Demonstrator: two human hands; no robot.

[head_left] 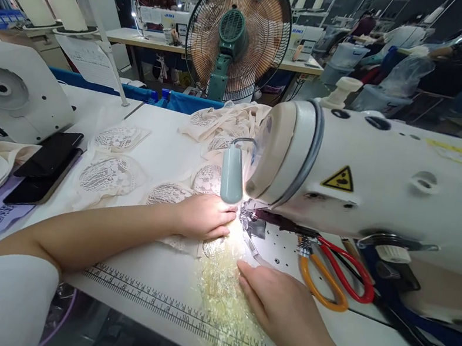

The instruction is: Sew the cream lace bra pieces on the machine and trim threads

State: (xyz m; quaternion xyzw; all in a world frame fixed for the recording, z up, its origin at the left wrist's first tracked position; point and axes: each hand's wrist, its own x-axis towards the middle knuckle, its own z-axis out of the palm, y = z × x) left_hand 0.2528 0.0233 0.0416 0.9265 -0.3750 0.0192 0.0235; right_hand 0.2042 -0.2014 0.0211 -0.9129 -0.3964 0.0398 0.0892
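Sewing machine (373,180); yellow shimmery material (215,283) on table before needle area, looks midway, remainder unclear; beige lace pieces (108,175) leftward, finished or not unclear. Right hand (274,297) at material's edge, left hand (205,216) beside needle; fingers narrow, grips unclear.

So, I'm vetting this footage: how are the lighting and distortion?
Head view: bright light glares around the needle area; the pale yellow material glitters with highlights; the workshop behind the fan is dimmer; wide-angle stretch seems to tilt the thread cones.
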